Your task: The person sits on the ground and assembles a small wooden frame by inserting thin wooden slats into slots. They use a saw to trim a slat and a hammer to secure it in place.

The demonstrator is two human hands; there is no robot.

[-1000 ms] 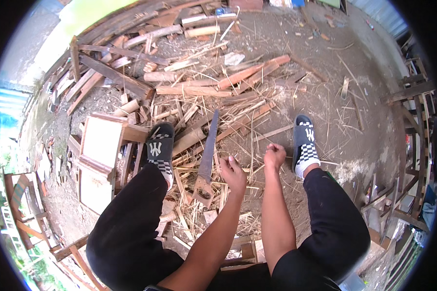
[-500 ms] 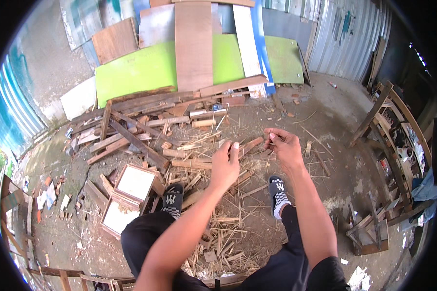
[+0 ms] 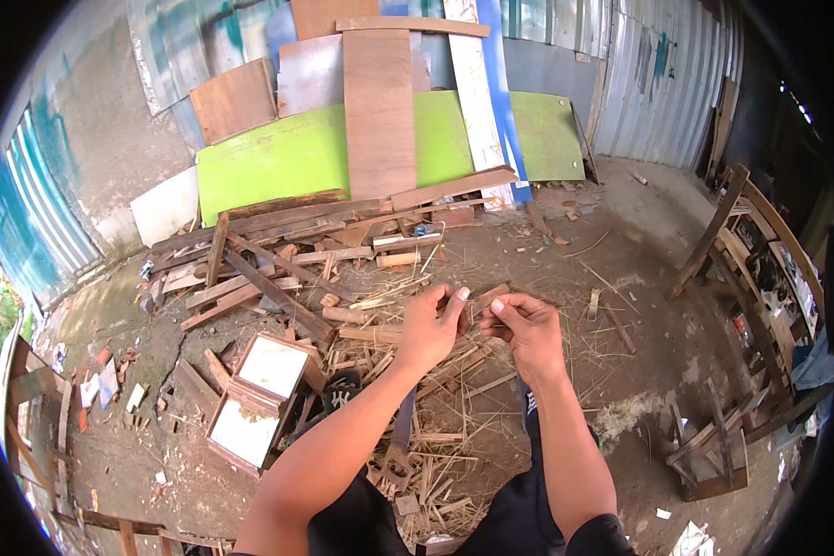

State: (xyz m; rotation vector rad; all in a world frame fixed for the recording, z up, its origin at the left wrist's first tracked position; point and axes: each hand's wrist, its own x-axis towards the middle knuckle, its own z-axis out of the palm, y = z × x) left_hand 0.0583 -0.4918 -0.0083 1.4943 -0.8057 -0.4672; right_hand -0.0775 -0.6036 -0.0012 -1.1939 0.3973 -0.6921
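Observation:
My left hand [image 3: 431, 326] and my right hand [image 3: 525, 326] are raised close together over a heap of wood splinters [image 3: 435, 445]. Between their fingertips they pinch a thin wooden sliver [image 3: 487, 296]; the left thumb and fingers close on its near end and the right fingers curl around the other end. Below my left forearm a long rusty blade [image 3: 400, 435] lies on the ground among the splinters. My black shoe [image 3: 343, 394] shows beside it.
Broken planks and slats [image 3: 278, 269] are piled ahead on the dirt. Green boards [image 3: 278, 157] and plywood sheets [image 3: 378, 111] lean on a corrugated wall. Two white framed panels [image 3: 255, 394] lie to the left. Wooden chair frames [image 3: 741, 250] stand to the right.
The view has tilted up from the ground to the wall. Both hands have risen and come together on the sliver. The blade stays on the ground.

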